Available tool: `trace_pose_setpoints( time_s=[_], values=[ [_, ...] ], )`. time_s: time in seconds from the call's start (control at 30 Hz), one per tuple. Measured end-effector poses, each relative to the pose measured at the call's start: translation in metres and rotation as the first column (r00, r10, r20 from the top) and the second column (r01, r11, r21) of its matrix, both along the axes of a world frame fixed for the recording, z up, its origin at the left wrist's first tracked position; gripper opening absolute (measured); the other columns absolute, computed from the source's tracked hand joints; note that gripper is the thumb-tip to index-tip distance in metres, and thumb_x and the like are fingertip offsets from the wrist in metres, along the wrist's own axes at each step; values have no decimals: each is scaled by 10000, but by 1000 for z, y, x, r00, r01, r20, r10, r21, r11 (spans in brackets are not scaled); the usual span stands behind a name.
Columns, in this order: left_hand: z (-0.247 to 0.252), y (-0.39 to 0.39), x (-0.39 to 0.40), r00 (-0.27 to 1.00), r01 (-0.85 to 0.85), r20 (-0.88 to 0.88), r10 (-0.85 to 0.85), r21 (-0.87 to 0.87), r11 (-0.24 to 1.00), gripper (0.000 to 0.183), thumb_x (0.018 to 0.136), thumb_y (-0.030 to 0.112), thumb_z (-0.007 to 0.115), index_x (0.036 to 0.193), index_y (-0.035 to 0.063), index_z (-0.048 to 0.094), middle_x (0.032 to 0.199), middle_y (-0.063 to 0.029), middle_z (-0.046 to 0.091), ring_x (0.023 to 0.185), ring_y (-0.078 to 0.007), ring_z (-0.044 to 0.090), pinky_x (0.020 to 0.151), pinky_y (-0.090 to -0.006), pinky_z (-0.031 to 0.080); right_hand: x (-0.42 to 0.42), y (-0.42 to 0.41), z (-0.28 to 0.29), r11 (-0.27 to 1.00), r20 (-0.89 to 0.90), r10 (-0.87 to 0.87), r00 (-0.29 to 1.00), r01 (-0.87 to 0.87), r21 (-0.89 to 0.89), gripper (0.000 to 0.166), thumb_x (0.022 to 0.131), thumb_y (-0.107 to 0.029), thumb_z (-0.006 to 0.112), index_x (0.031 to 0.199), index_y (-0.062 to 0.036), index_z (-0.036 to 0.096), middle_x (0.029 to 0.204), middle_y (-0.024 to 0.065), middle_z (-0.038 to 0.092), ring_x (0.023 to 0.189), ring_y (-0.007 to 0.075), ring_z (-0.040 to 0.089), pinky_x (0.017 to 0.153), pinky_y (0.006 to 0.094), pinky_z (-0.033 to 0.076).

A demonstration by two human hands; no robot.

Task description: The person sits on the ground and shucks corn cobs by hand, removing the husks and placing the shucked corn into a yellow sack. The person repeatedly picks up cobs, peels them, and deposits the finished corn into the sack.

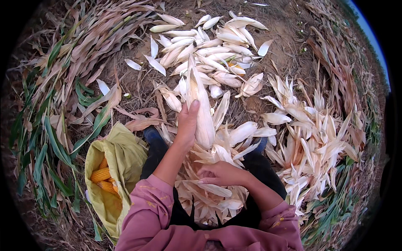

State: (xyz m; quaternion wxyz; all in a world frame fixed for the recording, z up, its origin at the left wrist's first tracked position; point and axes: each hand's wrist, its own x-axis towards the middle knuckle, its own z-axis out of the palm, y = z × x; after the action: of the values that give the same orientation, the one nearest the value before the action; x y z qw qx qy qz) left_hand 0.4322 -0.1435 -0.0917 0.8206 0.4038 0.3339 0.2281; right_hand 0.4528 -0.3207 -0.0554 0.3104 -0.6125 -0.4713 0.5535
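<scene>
My left hand (187,120) grips an ear of corn in its dry, pale husk (203,125), holding it tip away from me. The husk parts along its upper left side, and no kernels show. Lower down, my right hand (223,174) hovers over a heap of loose husks (216,200) between my legs. Its fingers are bent and its thumb stands apart, with no ear in it. One pale husk leaf (215,189) lies just below the thumb; whether they touch I cannot tell. Ahead on the soil is a pile of unhusked ears (210,50).
By my left leg stands a yellow woven sack (128,150), its mouth open on several bare orange cobs (102,175). A larger husk pile (307,138) spreads at the right. Cut corn stalks with dry leaves (91,53) line the left side, others (333,69) the right.
</scene>
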Motion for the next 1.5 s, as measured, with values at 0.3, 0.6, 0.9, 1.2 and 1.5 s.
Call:
trace_pose_setpoints(
  time_s=[0.3,0.6,0.9,1.2,1.5],
  values=[
    [-1,-5,0,954,268,223,-200,-336,903,481,893,401,520,1186,25,451,917,-102,594,819,-168,605,733,-312,522,16,24,-13,781,-8,-624,781,624,16,855,715,-340,741,1317,32,261,1181,231,511,1057,309,551,908,356,424],
    [3,-17,8,990,95,107,-90,-41,995,379,884,201,520,1188,-17,455,1002,-109,595,877,-153,595,779,-290,494,20,26,-6,750,235,-652,721,658,65,782,710,-308,749,1266,30,316,1088,238,563,1000,329,580,858,376,444],
    [-19,-6,-1,979,181,83,-184,40,983,331,873,108,408,1159,-39,489,1008,-110,605,878,-169,605,808,-298,477,24,25,-4,730,298,-657,693,683,23,777,700,-317,742,1258,24,322,1062,251,574,977,362,587,839,386,452],
    [-6,-11,7,994,107,14,-111,162,981,271,865,29,450,1110,-43,543,942,-26,615,796,-50,546,690,-215,451,28,24,-5,709,302,-684,664,703,60,755,703,-302,737,1246,13,318,1046,244,577,970,355,591,833,380,457],
    [-7,-9,7,998,-16,53,23,-137,991,226,866,29,467,1053,-30,578,897,-38,634,718,-69,569,641,-214,458,27,23,-9,748,242,-647,723,664,16,757,692,-342,735,1229,-5,322,1037,243,582,964,365,590,827,388,456]
  ],
)
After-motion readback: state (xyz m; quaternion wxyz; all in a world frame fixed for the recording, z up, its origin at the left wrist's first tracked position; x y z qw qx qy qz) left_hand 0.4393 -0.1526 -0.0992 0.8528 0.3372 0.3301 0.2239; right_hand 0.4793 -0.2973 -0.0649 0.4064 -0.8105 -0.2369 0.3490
